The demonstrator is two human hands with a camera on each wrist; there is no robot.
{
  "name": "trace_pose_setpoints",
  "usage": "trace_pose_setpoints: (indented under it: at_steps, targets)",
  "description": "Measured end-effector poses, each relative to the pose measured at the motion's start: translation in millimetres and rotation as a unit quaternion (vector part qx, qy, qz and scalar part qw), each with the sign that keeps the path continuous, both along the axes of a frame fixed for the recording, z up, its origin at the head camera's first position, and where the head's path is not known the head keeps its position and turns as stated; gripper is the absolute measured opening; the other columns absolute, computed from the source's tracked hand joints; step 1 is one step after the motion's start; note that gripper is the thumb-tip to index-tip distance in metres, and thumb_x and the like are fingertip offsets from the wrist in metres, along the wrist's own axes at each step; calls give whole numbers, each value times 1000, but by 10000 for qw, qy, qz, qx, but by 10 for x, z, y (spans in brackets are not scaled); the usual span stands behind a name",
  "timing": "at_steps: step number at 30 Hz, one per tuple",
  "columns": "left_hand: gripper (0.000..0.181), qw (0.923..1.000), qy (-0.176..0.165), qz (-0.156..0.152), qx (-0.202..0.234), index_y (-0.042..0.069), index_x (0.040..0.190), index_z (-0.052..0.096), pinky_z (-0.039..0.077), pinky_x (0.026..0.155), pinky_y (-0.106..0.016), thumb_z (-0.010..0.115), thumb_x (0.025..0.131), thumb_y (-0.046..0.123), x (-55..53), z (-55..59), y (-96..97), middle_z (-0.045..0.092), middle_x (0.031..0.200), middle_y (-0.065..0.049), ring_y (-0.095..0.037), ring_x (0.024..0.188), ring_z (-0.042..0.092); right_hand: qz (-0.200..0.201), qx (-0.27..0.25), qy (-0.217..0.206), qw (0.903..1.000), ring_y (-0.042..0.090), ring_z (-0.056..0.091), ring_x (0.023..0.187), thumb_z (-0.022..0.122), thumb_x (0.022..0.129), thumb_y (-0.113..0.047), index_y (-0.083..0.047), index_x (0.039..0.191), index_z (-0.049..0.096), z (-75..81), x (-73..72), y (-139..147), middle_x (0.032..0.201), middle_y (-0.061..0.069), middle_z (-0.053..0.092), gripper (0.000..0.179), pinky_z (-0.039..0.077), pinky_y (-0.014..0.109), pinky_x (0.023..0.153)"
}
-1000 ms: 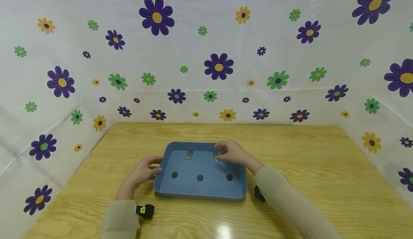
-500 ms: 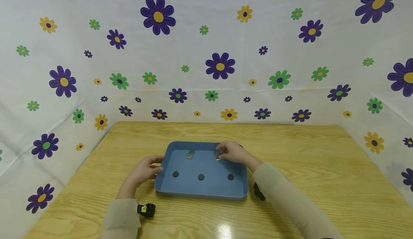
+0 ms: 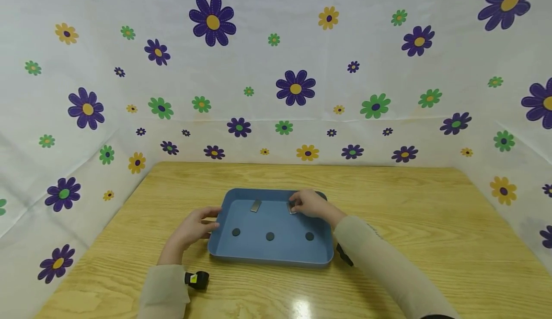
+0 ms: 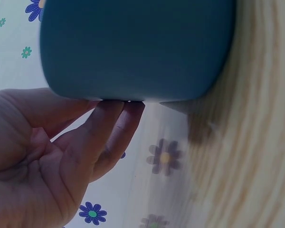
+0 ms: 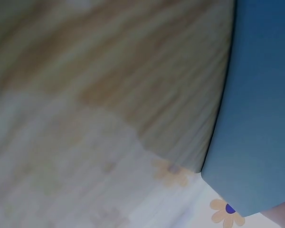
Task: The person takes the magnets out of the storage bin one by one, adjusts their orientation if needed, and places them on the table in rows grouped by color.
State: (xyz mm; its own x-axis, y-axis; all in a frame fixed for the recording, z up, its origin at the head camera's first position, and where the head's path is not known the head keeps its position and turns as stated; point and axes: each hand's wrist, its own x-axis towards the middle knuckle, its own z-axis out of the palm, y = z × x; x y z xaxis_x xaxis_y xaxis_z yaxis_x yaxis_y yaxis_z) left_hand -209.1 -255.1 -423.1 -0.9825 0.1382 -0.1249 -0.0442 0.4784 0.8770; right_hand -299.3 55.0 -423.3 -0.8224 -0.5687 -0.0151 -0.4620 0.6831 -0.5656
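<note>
A shallow blue tray [image 3: 241, 256] lies on the wooden table. Near its back wall are two small shiny grey rectangular plates, the left plate [image 3: 256, 206] lying uncovered. My right hand [image 3: 312, 204] reaches over the back right of the tray, thumb and fingers pinching the right plate [image 3: 291, 208], which they partly cover. Three dark round discs sit in a row nearer the front: a left disc [image 3: 236, 232], a middle disc [image 3: 270, 236] and a right disc [image 3: 309, 236]. Fingertips of my left hand [image 3: 195, 225] rest against the outside of the tray's left wall [image 4: 137, 57].
Wooden table [image 3: 401, 242] surrounds the tray. A white flowered cloth [image 3: 258, 70] hangs behind and at both sides. Black wrist cameras sit at both sleeves, the left camera [image 3: 198, 279] low beside the tray's front left corner. The tray wall [image 5: 261, 104] fills much of the right wrist view.
My right hand's fingers have closed slightly and dipped a little at the right plate. The left hand keeps its place at the tray. The whole head view has shifted slightly.
</note>
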Motion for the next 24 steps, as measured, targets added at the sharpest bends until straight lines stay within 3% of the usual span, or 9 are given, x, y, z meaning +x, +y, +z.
trace_pose_setpoints:
  at_steps: [6, 24]
  targets:
    - [43, 10000, 3, 4, -25, -2, 128, 43, 50, 73, -38, 52, 87, -1, 0, -14, -3, 43, 126, -22, -37, 108, 48, 84, 235, 79, 9997, 8, 42, 53, 65, 80, -9, 3, 107, 62, -23, 6, -18, 62, -2, 52, 30, 33, 19, 47]
    - [44, 9999, -54, -67, 136, -1, 130, 41, 50, 74, -38, 52, 87, -1, -14, -29, -22, 41, 129, -22, -37, 109, 47, 228, 514, 2, 9984, 12, 46, 63, 69, 77, -12, -1, 108, 61, 2, 43, -24, 71, -1, 52, 33, 40, 25, 56]
